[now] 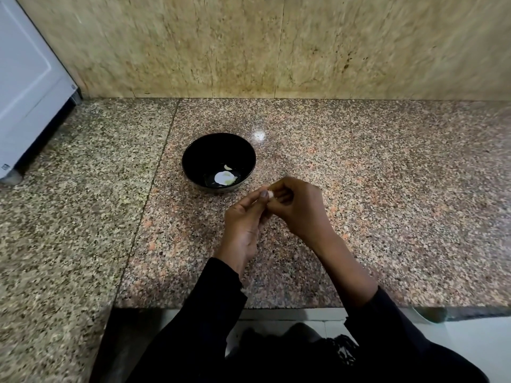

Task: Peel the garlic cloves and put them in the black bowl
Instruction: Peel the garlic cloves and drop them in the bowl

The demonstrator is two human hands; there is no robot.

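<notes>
We pinch a garlic clove (pixel 271 194) between left hand (pixel 244 219) and right hand (pixel 300 208); slippery skin could shoot it past the black bowl (pixel 193 150).

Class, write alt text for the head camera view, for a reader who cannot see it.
Two hands, the left hand and the right hand, meet above a speckled granite counter and pinch a small garlic clove between their fingers. Just beyond them a black bowl holds pale garlic pieces.

One black bowl (pixel 218 161); two peeled cloves (pixel 227 167) inside it; one clove (pixel 271 194) between two hands (pixel 272 208).
</notes>
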